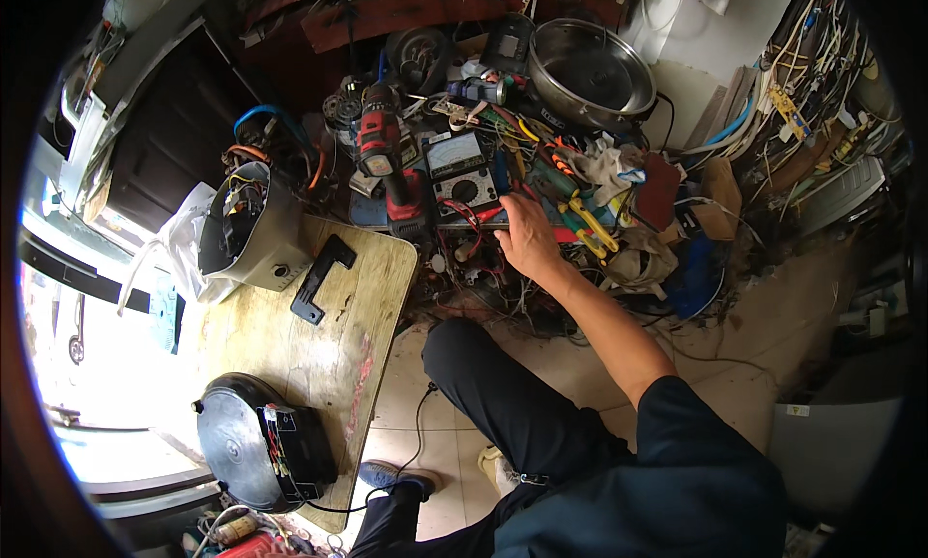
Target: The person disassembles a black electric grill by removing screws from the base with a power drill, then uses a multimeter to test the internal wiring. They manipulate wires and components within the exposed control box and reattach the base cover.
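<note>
My right hand reaches over the cluttered workbench, its thumb and forefinger apart. At its fingertips lies a red test probe; whether they touch is too small to tell. The probe's looped lead lies beside an analog multimeter with a pale dial face and a round selector knob. Just left of the meter stands a red and black cordless drill. Yellow-handled pliers and other hand tools lie to the right of my hand. My left hand is out of the picture.
A wooden table at left bears an open appliance housing, a black bracket and a round black appliance base with exposed wires. A steel pan stands at the back. Cables hang at right; a black cord crosses the floor.
</note>
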`<state>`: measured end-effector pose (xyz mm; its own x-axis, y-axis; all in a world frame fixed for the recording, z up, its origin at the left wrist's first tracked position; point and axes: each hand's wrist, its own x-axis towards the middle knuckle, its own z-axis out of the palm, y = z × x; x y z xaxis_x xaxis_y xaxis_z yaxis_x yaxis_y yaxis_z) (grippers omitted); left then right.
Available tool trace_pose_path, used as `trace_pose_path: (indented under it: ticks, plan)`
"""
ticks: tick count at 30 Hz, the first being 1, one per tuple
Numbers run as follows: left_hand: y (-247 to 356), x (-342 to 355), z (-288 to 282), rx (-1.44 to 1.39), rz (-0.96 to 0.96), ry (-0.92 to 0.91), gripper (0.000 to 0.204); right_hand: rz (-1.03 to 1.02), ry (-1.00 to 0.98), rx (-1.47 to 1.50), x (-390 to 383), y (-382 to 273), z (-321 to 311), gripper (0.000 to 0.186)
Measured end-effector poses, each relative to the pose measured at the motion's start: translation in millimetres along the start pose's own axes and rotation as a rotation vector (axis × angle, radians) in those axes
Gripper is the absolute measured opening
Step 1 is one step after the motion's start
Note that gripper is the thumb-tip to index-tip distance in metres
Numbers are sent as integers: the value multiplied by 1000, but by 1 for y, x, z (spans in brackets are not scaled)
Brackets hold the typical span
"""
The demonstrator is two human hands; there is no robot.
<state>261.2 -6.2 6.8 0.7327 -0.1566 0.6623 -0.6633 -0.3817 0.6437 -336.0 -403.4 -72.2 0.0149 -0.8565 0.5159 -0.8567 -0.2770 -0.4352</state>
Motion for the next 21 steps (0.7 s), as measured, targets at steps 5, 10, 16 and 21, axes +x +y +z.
trace_pose_path:
  ticks: [5,10,16,21]
  plan:
    - [72,-80,-15,-5,23,-219,34,-48,-7,-43,8,19,-5,60]
    - [134,-121,-17,57,-171,-452,41,-141,-20,-16,8,34,-6,41]
    - [113,-146,-13,-25,-105,-570,45,-372,96,-157,9,36,-8,15]
    - [114,-160,-7,-110,-108,-626,49,-419,141,-223,4,44,-13,16]
